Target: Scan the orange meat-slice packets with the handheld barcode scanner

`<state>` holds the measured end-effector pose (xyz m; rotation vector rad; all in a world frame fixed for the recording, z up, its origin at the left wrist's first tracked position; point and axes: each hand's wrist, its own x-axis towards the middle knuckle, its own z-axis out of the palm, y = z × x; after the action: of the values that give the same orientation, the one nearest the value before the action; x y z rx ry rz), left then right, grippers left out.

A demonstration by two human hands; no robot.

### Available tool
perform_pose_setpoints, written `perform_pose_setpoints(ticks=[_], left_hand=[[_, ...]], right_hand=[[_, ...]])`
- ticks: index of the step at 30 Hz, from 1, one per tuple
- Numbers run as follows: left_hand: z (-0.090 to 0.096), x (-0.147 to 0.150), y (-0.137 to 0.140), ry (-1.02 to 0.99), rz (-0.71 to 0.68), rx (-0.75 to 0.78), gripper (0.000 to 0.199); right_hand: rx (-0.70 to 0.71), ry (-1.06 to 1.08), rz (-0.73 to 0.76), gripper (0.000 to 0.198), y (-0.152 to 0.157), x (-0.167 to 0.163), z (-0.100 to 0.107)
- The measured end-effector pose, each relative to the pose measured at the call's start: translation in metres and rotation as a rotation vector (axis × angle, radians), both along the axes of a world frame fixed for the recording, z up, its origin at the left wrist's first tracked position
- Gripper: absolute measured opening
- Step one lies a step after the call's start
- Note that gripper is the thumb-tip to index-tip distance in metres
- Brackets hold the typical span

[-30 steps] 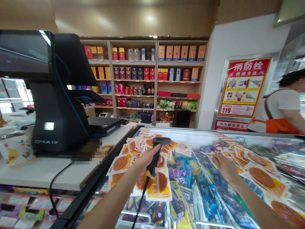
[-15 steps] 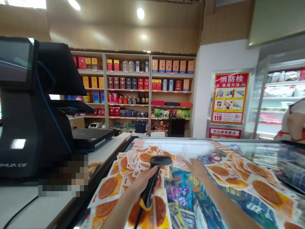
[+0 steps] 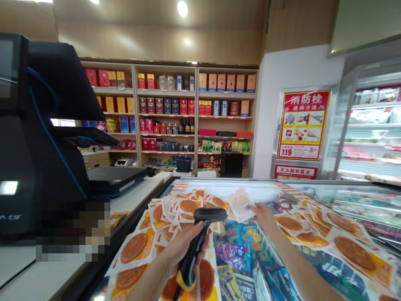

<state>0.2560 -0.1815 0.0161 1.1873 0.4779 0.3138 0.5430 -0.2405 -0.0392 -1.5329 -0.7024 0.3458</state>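
Note:
My left hand (image 3: pixel 175 253) is wrapped round the handle of a black and yellow barcode scanner (image 3: pixel 209 214), its head pointing right and its cord running down. Between the fingertips of my right hand (image 3: pixel 265 217) is a flat packet (image 3: pixel 240 205) with its pale side toward me, held by its right edge just past the scanner head. Beneath the scanner lies a spread of orange-and-white packets (image 3: pixel 134 247), each showing a round brown slice. More packets of this kind (image 3: pixel 354 252) lie to the right of my right forearm.
The packets rest on a glass-topped chest (image 3: pixel 263 188) with colourful bags visible through it. A black checkout terminal (image 3: pixel 46 138) stands on the white counter (image 3: pixel 19 267) at left. Shelves of boxes (image 3: pixel 167 106) line the back wall, with a red poster (image 3: pixel 303 125) at right.
The packet in my right hand has come up and shows more clearly. My left hand keeps hold of the barcode scanner. A person at the right edge has gone out of view.

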Motion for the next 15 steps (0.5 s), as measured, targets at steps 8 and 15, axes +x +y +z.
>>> perform_pose_setpoints(ticks=[8,15], left_hand=[[0.001,-0.001,-0.007,0.006,-0.014,0.029,0.043],[0.002,-0.001,-0.012,0.017,-0.016,0.061,0.039]], right_hand=[[0.004,-0.097,-0.003,0.016,0.003,-0.032,0.017],[-0.047,-0.224,-0.013,0.019,0.003,-0.041,0.019]])
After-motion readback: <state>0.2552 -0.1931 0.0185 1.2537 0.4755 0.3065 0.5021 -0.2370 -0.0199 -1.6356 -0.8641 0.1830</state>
